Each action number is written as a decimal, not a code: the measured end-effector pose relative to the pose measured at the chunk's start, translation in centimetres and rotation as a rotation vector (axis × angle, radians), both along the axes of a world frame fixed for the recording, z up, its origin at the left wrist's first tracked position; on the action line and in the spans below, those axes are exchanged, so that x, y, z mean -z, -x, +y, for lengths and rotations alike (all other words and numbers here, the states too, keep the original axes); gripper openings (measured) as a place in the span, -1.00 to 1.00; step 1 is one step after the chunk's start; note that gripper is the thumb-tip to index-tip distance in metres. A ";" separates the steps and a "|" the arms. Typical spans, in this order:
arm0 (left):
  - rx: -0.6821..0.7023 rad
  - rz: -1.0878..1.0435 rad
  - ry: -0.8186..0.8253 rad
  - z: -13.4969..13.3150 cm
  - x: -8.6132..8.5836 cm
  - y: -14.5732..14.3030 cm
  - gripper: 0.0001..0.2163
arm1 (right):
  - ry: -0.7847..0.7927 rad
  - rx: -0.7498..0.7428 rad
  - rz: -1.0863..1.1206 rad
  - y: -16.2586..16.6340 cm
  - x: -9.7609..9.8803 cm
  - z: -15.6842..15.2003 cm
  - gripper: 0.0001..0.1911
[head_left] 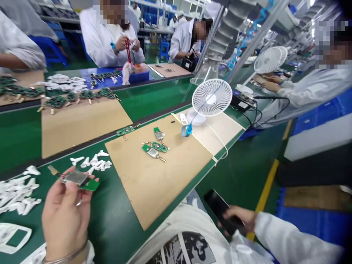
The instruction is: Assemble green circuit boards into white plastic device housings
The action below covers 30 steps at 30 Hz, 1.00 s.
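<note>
In my left hand (67, 209), raised over the bench at the lower left, a small green circuit board (90, 184) with a silver battery-like block is pinched between thumb and fingers. A wired part with a pale end hangs off its left side. My right hand (242, 219) is low beside my lap, its fingers wrapped round a dark smartphone (220, 207) with a black screen. Several similar circuit boards (154, 151) with wires lie on the brown cardboard sheet (170, 172) in front of me. Another board (125, 131) rests at the sheet's far left edge.
White plastic pieces (19, 194) and a white frame-like shell (13, 237) lie at the left. A white fan (211, 98) stands behind the cardboard, its cable over the bench edge. Co-workers in white sit opposite; one holds red-handled pliers (128, 50). Another person sits at the right.
</note>
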<state>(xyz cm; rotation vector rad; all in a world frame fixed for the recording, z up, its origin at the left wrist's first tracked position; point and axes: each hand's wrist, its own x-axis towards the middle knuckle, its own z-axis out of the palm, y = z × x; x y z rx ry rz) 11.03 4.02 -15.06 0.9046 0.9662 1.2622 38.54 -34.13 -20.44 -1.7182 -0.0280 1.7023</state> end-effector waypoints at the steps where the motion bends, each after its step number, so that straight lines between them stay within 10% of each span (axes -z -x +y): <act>1: -0.004 0.011 -0.020 0.1 0.2 -0.1 -0.70 | 0.029 0.053 0.057 -0.8 1.6 0.0 -0.64; 7: 0.011 0.078 -0.109 0.4 0.6 -0.6 -0.73 | -0.073 0.335 0.289 -3.4 6.5 0.5 -0.13; 30: 0.012 0.055 -0.073 0.4 0.8 -0.8 -0.73 | -0.089 0.465 0.186 -1.3 7.4 1.9 -0.33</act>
